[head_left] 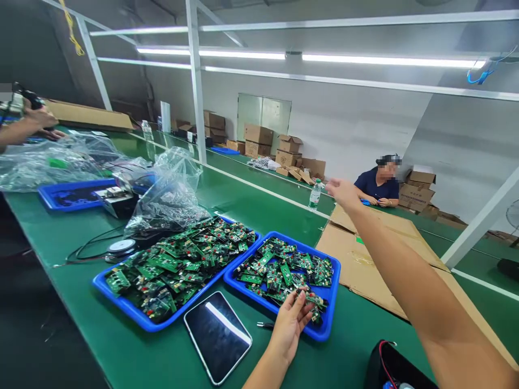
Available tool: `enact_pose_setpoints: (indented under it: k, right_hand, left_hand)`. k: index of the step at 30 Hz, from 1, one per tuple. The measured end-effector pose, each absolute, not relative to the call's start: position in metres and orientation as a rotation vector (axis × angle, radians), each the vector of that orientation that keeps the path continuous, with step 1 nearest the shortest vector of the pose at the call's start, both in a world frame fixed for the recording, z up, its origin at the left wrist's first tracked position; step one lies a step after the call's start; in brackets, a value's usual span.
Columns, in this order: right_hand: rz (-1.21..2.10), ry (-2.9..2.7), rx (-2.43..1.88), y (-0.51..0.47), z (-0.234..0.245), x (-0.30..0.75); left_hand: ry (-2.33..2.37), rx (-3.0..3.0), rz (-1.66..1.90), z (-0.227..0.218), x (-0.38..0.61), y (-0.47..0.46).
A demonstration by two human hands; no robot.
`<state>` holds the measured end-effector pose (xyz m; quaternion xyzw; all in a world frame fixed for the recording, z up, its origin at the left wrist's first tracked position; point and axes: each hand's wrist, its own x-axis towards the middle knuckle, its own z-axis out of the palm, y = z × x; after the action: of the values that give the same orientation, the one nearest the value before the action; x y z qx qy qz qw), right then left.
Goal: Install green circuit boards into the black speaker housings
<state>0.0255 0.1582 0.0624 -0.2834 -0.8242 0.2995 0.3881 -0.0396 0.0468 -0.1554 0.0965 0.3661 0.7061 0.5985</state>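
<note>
Over the near right corner of the smaller blue tray [334, 302], my left hand [288, 324] has its thumb and fingers closed on a green circuit board [311, 298]. More boards lie heaped in that tray just beneath it. My right hand [344, 193] is stretched far forward above the bench, fingers extended, with nothing visible in them. It appears close to a capped water bottle [314, 195] in the picture; whether they touch I cannot tell. A larger blue tray [152, 326], piled with circuit boards [178, 270], stands to the left.
A tablet [218, 337] lies before the trays. Flattened cardboard [381, 248] covers the bench at right; a black case [395, 367] sits at the near edge. Plastic bags [170, 189] and another blue tray [68, 197] are left. Another person [379, 183] sits across.
</note>
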Motion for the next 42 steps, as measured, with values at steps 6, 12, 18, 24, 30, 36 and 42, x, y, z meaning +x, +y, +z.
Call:
enact_pose_setpoints:
  k: [6, 12, 18, 24, 30, 36, 42]
  right_hand:
    - [0.707, -2.157, -0.798, 0.197, 0.071, 0.012]
    - [0.72, -2.313, -0.839, 0.127, -0.003, 0.081]
    - [0.705, -2.405, -0.96, 0.08, -0.018, 0.141]
    - [0.593, -2.531, -0.913, 0.046, -0.022, 0.16]
    - [0.294, -2.495, -0.934, 0.017, -0.062, 0.165]
    - [0.87, -2.123, -1.057, -0.004, -0.096, 0.166]
    - [1.857, -1.516, -0.935, 0.0, -0.117, 0.166]
  left_hand:
    - [0.793, 0.278, 1.566, -0.155, -0.03, 0.044]
    - [0.669, 0.411, 1.543, -0.138, -0.031, 0.035]
    - [0.536, 0.627, 1.47, -0.128, -0.034, 0.025]
    - [0.472, 0.799, 1.452, -0.129, -0.033, 0.018]
    - [0.444, 0.819, 1.43, -0.124, -0.022, 0.013]
    - [0.49, 0.84, 1.331, -0.128, -0.007, 0.008]
    - [0.619, 0.946, 1.18, -0.129, 0.0, 0.002]
